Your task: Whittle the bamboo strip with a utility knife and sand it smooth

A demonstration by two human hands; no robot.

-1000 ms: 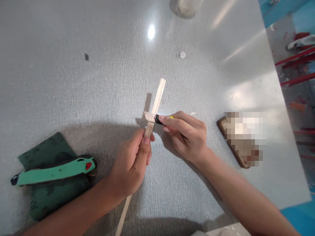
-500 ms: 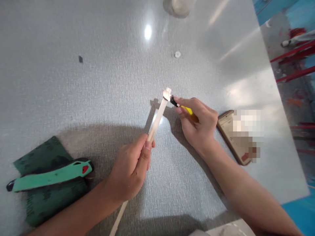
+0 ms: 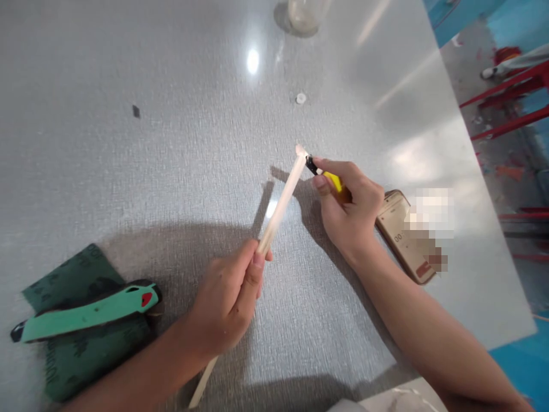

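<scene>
A pale wooden stick [image 3: 283, 200] runs slantwise through my left hand [image 3: 234, 292], whose thumb and fingers are closed around it. Its lower end comes out below that hand. My right hand [image 3: 351, 206] pinches a slim yellow-and-black tool [image 3: 332, 180]. The tool's bright front end meets the stick's upper tip, where glare and a whitish bit hide the detail; whether it is a blade I cannot make out. Both hands are over the grey table [image 3: 193, 160].
On the left, a green-and-black tool [image 3: 86, 312] lies across dark green sandpaper [image 3: 72, 280]. A phone [image 3: 403, 240] rests beside my right wrist. Farther off are a clear container [image 3: 304, 14], a small white ring [image 3: 301, 98] and a dark chip [image 3: 136, 111]. Red metal bars [image 3: 506, 86] stand past the table's right edge.
The tool has shifted slightly up and right with my right hand, along with the stick's upper tip. The whitish clump at the tip looks smaller. My left hand keeps its hold.
</scene>
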